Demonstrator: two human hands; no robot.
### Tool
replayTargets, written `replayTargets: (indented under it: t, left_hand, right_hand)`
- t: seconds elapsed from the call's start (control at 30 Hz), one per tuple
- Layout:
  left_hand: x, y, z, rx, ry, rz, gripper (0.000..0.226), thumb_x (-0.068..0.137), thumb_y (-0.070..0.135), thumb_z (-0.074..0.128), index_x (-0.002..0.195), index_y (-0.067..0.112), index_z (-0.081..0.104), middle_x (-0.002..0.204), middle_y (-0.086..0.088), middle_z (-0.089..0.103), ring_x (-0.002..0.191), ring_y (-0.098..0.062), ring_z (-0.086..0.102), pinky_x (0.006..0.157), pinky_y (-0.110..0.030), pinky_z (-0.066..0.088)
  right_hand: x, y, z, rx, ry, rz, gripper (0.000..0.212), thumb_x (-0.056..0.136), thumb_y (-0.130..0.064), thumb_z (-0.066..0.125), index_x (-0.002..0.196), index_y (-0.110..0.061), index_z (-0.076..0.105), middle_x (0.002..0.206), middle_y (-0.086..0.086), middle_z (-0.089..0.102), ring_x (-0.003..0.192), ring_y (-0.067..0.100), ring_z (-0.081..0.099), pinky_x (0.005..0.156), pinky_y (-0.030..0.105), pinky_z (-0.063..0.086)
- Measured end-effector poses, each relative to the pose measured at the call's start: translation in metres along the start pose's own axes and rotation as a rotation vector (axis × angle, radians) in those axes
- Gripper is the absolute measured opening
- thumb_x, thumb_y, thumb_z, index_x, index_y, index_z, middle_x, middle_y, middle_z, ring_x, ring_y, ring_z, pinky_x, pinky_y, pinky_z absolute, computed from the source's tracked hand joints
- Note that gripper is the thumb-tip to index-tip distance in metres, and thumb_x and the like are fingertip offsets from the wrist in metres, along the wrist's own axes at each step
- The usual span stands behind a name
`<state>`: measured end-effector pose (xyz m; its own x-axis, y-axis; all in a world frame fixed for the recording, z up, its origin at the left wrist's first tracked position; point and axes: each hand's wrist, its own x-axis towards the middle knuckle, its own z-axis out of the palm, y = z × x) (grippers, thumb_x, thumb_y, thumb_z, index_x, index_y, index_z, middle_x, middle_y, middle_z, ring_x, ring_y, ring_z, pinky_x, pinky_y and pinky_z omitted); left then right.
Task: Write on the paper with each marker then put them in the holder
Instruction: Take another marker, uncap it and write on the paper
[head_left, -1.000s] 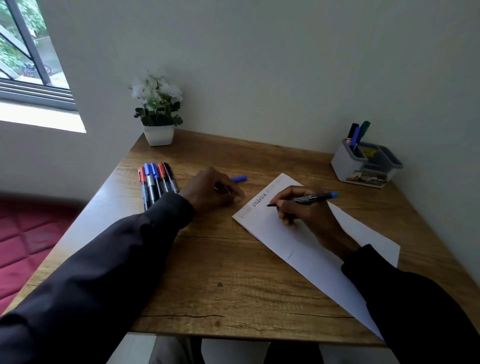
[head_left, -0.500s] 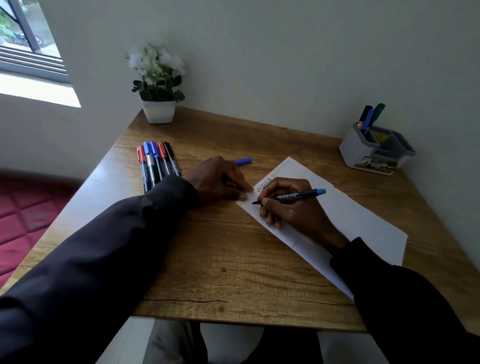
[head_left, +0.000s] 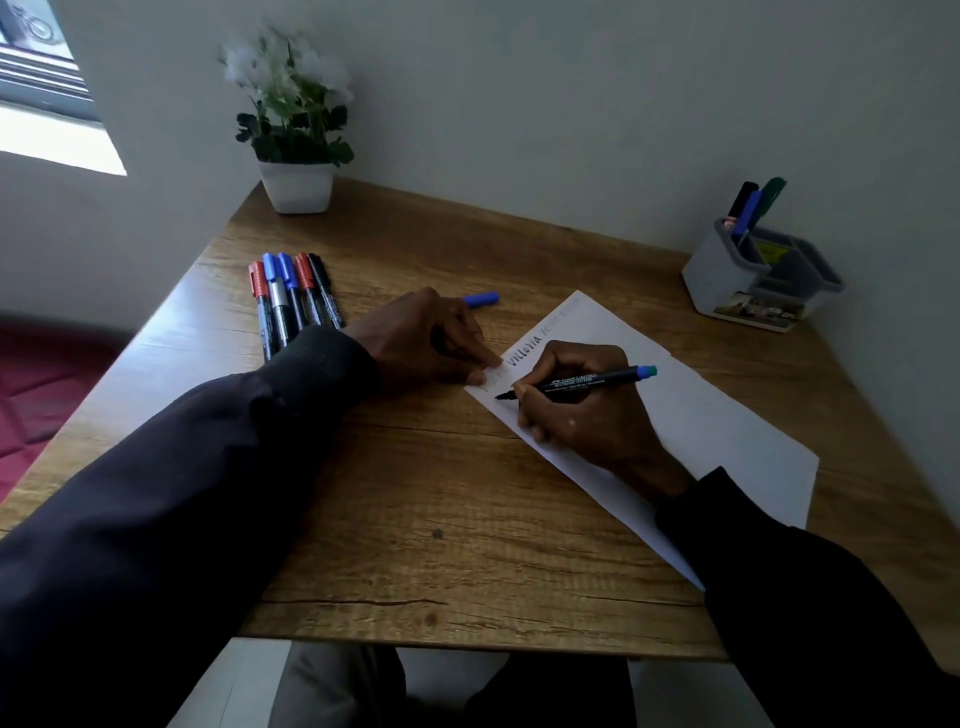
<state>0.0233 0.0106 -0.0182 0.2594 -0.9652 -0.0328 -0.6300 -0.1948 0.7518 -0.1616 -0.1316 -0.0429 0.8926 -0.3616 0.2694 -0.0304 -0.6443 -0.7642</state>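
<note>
While the person sat bent over the wooden table (head_left: 415, 493), I could see the right hand (head_left: 587, 410) clamped in a writing grip round a slim black marker with a blue-green end (head_left: 576, 383). Its uncapped tip was down at the near-left corner of the white sheet of paper (head_left: 727, 431), just below a line of words already written along the edge. The left hand (head_left: 431, 343) rested beside it, its bent fingertips pressing that corner of the sheet flat. A small blue cap (head_left: 480, 299) stuck out beyond its knuckles, and I could not tell whether the hand held it or whether it merely lay on the wood behind. Over by the wall stood the grey and white plastic holder (head_left: 727, 280), well apart from the paper, with three markers (head_left: 750, 205) upright in its tallest compartment, one black, one blue and one green. To my eye those three were finished with, and the words on the sheet fitted that. The marker in hand seemed to be mid-turn, with its capping and its trip to the holder yet to come. On the left, a row of five capped markers in red, blue and black (head_left: 293, 296) lay side by side, touching, partly hidden by the dark sleeve. By my count that put the job under halfway, with six of nine markers not yet stowed.
</note>
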Motion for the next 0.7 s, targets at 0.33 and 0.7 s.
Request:
replayTargets:
  t: [0.33, 0.7]
  left_hand:
    - [0.000, 0.001, 0.000, -0.025, 0.001, 0.008, 0.024, 0.082, 0.018, 0.072, 0.099, 0.035, 0.069, 0.107, 0.020, 0.058, 0.100, 0.004, 0.056, 0.072, 0.002, 0.044]
    - [0.000, 0.002, 0.000, -0.039, -0.019, 0.020, 0.024, 0.082, 0.017, 0.072, 0.097, 0.035, 0.067, 0.104, 0.023, 0.057, 0.101, 0.001, 0.058, 0.073, 0.001, 0.046]
  right_hand:
    - [0.001, -0.002, 0.001, -0.012, 0.013, -0.076, 0.015, 0.084, -0.027, 0.069, 0.080, -0.012, 0.071, 0.067, 0.004, 0.071, 0.057, 0.014, 0.069, 0.058, 0.042, 0.059]
    - [0.006, 0.011, 0.002, 0.023, 0.044, -0.166, 0.032, 0.079, -0.028, 0.071, 0.078, 0.005, 0.070, 0.068, 0.013, 0.070, 0.056, 0.024, 0.069, 0.053, 0.050, 0.057]
